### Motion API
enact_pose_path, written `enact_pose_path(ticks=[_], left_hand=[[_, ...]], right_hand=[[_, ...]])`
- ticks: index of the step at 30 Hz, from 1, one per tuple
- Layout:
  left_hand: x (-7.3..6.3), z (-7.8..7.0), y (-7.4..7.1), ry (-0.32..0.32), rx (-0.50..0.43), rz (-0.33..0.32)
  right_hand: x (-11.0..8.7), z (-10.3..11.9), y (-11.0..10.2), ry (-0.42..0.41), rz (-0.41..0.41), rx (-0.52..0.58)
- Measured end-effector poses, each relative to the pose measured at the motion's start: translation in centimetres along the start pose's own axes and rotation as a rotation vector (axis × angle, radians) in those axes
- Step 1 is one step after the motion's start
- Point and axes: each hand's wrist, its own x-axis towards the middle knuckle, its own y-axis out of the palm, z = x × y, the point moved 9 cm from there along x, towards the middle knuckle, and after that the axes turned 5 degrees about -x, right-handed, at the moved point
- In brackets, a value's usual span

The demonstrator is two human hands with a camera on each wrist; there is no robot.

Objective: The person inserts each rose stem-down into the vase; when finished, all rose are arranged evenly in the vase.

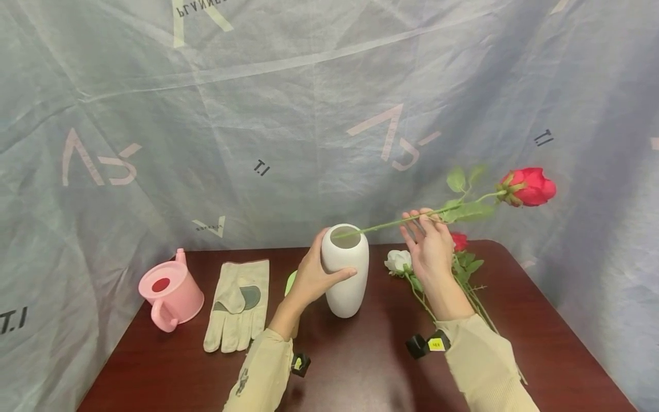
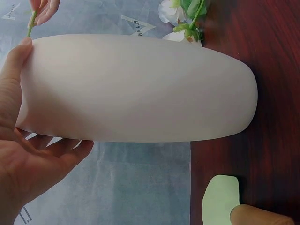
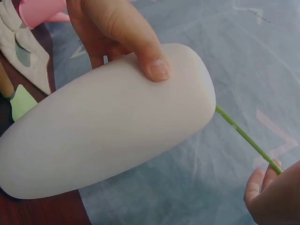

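A tall white vase (image 1: 347, 280) stands on the table, and my left hand (image 1: 314, 272) grips it near the top, thumb across the front and fingers round the far side. My right hand (image 1: 431, 252) holds a red artificial rose (image 1: 530, 187) by its green stem (image 3: 241, 133), fingertips at the stem below the leaves. The rose slants, its bloom out to the right and the stem's lower end inside the vase's mouth. Beneath the right hand lie a white rose (image 1: 398, 261) and another red rose (image 1: 459, 241), partly hidden by the forearm.
At the left stands a pink watering can (image 1: 177, 294), with a pair of pale work gloves (image 1: 239, 309) beside it. A light green tool blade (image 2: 220, 199) with a wooden handle (image 2: 258, 216) lies left of the vase. Grey printed fabric (image 1: 288, 126) hangs behind the dark red table (image 1: 340, 377).
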Motion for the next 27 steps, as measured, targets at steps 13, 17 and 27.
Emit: enact_pose_path(ticks=[13,17,27], left_hand=[[0.1,0.0,0.0,-0.004,0.004,-0.005],[0.1,0.1,0.0,-0.001,0.000,-0.008],[0.1,0.1,-0.1,0.001,-0.008,-0.012]], right_hand=[[-0.1,-0.2,2.1,-0.103,0.006,-0.215],[-0.3,-0.1,2.4,-0.125,0.007,-0.232],[-0.4,0.1,3.0,-0.189,0.008,-0.282]])
